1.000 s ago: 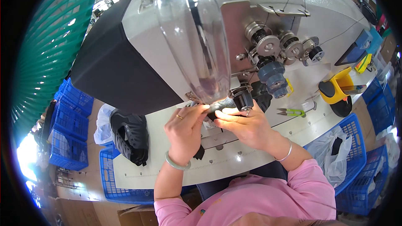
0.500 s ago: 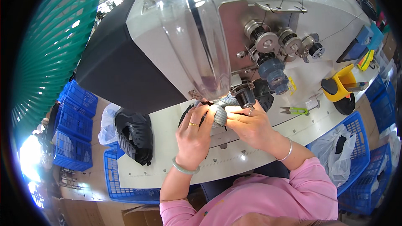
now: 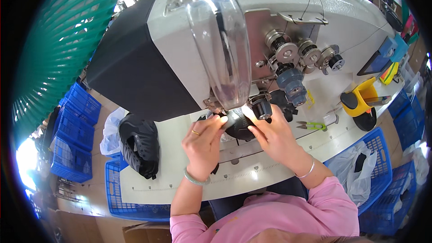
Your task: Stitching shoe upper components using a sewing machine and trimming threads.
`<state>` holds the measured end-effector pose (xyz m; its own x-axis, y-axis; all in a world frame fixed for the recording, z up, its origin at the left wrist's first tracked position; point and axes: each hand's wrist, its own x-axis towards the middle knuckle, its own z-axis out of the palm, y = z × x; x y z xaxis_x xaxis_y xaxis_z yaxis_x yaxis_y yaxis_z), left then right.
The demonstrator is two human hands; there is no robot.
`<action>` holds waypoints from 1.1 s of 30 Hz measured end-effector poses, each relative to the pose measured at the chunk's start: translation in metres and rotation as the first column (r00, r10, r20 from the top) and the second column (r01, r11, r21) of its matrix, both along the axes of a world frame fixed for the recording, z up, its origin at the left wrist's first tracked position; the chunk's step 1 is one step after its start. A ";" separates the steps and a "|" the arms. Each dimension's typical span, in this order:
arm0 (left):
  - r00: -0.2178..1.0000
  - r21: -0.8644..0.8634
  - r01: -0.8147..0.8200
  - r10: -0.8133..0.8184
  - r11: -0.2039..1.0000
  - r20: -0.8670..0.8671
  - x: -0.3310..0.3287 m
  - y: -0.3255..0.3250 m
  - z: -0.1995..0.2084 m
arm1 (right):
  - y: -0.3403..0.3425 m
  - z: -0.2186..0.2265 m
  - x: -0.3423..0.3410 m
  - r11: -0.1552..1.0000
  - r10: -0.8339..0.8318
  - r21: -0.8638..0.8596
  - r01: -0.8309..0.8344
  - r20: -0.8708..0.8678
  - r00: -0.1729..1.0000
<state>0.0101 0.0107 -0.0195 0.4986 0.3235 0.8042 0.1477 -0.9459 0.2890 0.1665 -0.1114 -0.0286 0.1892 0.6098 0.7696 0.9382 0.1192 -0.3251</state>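
Observation:
Below the sewing machine's [image 3: 173,58] clear guard, a black shoe upper [image 3: 240,127] lies at the needle area, partly hidden by my fingers and machine parts. My left hand [image 3: 202,143] pinches its left edge, thumb and forefinger close together. On the other side my right hand [image 3: 275,134] grips the piece, thumb at the near side and fingertips partly behind a dark machine part. More black material [image 3: 281,101] shows beyond the right hand. A finished-looking black shoe [image 3: 139,146] rests on the table's left end.
Green-handled thread snips [image 3: 312,126] and a yellow holder [image 3: 366,96] are on the table [image 3: 171,189] at right. Blue baskets [image 3: 382,159] with plastic bags flank it; blue crates [image 3: 72,157] stand at left. A green ribbed cover [image 3: 63,40] hangs at upper left.
The piece has turned between my hands: grey mesh showed before, smooth black shows now. My right thumb has moved apart from its fingers. The whole view has shifted slightly.

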 end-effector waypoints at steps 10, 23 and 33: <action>1.000 0.155 0.004 -0.002 0.988 -0.008 -0.002 -0.004 -0.001 | 0.004 -0.004 0.004 0.975 0.076 -0.208 -0.076 -0.010 0.997; 0.999 0.249 -0.002 0.012 0.969 -0.039 0.001 0.004 0.000 | 0.005 -0.007 -0.005 0.980 0.006 -0.197 -0.017 -0.054 0.999; 0.997 -0.291 0.058 -0.042 0.955 0.063 0.000 0.008 0.010 | 0.005 -0.006 -0.009 0.964 -0.019 -0.265 0.023 0.018 1.000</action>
<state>0.0104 0.0189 -0.0096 0.4777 0.5247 0.7046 0.0785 -0.8243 0.5607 0.1578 -0.1064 -0.0349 0.1937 0.7883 0.5840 0.9446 0.0110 -0.3281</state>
